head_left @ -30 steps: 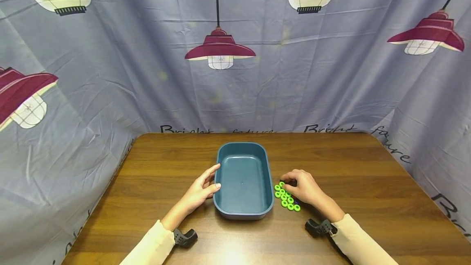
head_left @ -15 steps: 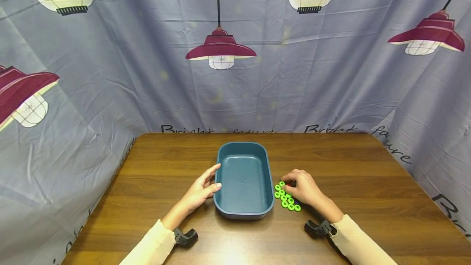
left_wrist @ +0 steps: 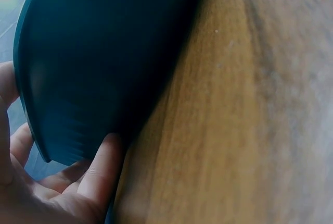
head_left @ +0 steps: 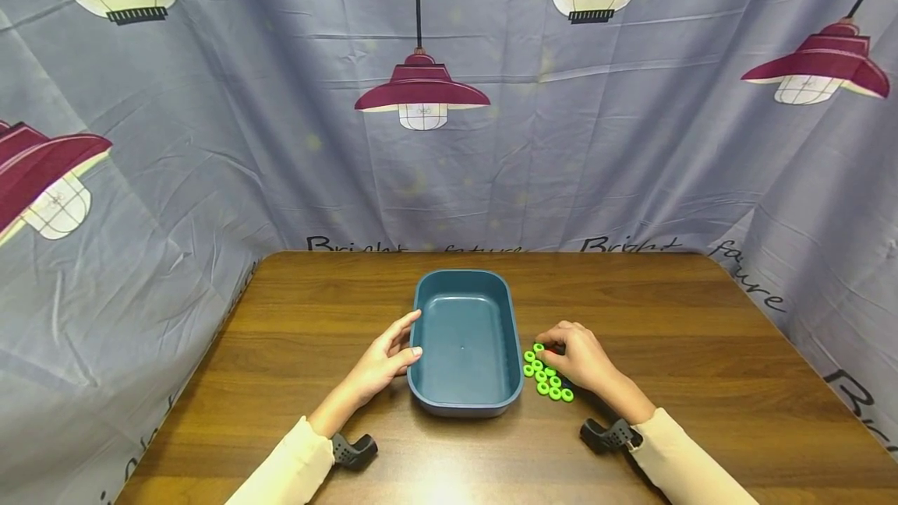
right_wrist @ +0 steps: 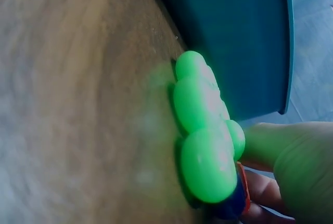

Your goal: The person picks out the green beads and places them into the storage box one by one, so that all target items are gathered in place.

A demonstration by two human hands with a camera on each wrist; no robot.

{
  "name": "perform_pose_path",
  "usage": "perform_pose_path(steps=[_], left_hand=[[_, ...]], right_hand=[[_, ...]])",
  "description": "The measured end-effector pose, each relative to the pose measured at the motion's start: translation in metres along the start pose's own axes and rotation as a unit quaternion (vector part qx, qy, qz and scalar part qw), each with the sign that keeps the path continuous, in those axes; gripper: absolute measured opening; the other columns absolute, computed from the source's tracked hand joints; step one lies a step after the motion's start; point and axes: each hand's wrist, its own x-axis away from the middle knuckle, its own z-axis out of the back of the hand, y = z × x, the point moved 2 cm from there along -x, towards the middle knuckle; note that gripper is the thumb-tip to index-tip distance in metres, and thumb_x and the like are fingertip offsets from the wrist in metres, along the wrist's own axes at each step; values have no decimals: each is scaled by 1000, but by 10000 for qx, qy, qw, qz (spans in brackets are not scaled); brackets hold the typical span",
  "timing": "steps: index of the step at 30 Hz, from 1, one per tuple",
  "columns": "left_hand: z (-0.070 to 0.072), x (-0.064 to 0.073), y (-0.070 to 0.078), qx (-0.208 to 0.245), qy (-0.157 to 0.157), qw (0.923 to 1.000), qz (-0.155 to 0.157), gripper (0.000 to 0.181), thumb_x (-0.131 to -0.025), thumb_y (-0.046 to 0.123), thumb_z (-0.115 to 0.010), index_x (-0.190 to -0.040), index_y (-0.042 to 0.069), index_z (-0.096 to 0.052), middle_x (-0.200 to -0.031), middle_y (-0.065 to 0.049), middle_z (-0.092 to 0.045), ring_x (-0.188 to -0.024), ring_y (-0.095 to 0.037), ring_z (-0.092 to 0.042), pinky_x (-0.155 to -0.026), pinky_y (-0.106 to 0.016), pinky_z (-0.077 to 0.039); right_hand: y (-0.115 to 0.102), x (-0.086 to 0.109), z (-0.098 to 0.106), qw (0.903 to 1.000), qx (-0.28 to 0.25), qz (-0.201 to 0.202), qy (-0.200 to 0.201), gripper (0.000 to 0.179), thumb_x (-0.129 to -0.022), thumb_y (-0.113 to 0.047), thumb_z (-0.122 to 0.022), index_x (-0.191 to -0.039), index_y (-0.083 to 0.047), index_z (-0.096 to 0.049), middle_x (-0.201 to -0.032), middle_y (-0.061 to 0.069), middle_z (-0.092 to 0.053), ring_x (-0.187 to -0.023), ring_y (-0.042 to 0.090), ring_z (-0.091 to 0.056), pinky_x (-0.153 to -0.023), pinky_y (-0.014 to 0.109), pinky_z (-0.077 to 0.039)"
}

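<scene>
Between the right fingers [head_left: 556, 333], a red part [head_left: 553, 351], newly visible there

Tray [head_left: 461, 349] on table [head_left: 666, 294], curtain [head_left: 596, 178] behind; left fingers [head_left: 401, 325] at tray's left, rings [right_wrist: 205, 130] right, by right fingers [head_left: 559, 331].

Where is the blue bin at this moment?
In the head view, the blue bin stands on the table, between the left hand at its left and the green rings on its right.
</scene>
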Motion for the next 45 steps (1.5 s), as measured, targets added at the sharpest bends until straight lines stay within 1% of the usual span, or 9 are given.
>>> perform_pose_path(steps=[3,7,13,15,21,26,33,37,45], left_hand=[[0,-1,1,-4,-15,10000,-15,72,-101,13,-57,-162,7,-19,-158,-35,-31,-140,-51,-44,-98,-44,-57],[0,-2,2,11,-18,10000,-42,72,-101,12,-57,-162,6,-19,-157,-36,-32,-139,-50,-45,-97,-43,-57],[-1,-2,0,28,3,10000,-6,72,-101,12,-56,-162,7,-19,-157,-35,-32,-139,-49,-45,-96,-41,-57],[-1,-1,1,32,1,10000,4,72,-101,12,-56,-163,7,-19,-157,-35,-32,-139,-49,-45,-96,-41,-57],[-2,-1,0,82,16,10000,-2,72,-101,13,-57,-163,8,-20,-157,-35,-32,-139,-48,-45,-95,-38,-57],[-2,-1,0,85,34,10000,14,72,-101,11,-56,-162,7,-20,-157,-35,-32,-139,-48,-45,-94,-36,-57],[-1,-2,2,32,107,9999,21,72,-100,12,-58,-162,8,-22,-157,-34,-33,-139,-49,-45,-96,-41,-57],[-2,-2,2,20,77,10000,35,71,-101,12,-57,-162,8,-21,-158,-34,-32,-139,-48,-45,-96,-40,-57],[-1,-1,0,20,51,10000,5,71,-101,13,-57,-162,8,-21,-158,-34,-31,-139,-49,-45,-97,-41,-57]], right_hand=[[0,-1,3,10000,-54,-41,-68,15,-78,-10,-83,-93,-9,-81,-84,-1,-74,-76,13,-61,-67,29,-47],[-2,-4,10,9996,-161,-165,-135,13,-82,-10,-81,-95,-10,-80,-87,-1,-76,-76,12,-67,-67,27,-53],[-6,-12,20,9992,-210,-324,41,9,-82,-7,-80,-91,-9,-80,-86,1,-78,-74,13,-71,-67,29,-57],[-7,-14,21,9991,-241,-345,20,9,-82,-7,-80,-91,-8,-79,-85,2,-78,-74,13,-71,-67,29,-57],[-3,-17,12,9981,-290,-429,-321,15,-82,-8,-79,-97,-4,-79,-88,4,-79,-77,16,-73,-69,30,-57],[-2,-17,4,9980,-197,-257,-548,18,-82,-10,-79,-99,-5,-79,-87,3,-77,-77,13,-68,-68,27,-54],[-5,-21,-2,9985,-161,191,-481,18,-79,-8,-80,-97,-8,-81,-80,-2,-70,-71,5,-56,-63,24,-46],[-6,-24,-3,9981,-159,255,-529,15,-79,-8,-81,-94,-8,-81,-79,-2,-70,-70,6,-58,-63,24,-47],[-9,-25,-4,9981,-107,185,-581,10,-79,-10,-83,-87,-9,-78,-78,-1,-69,-71,9,-60,-63,25,-49]])
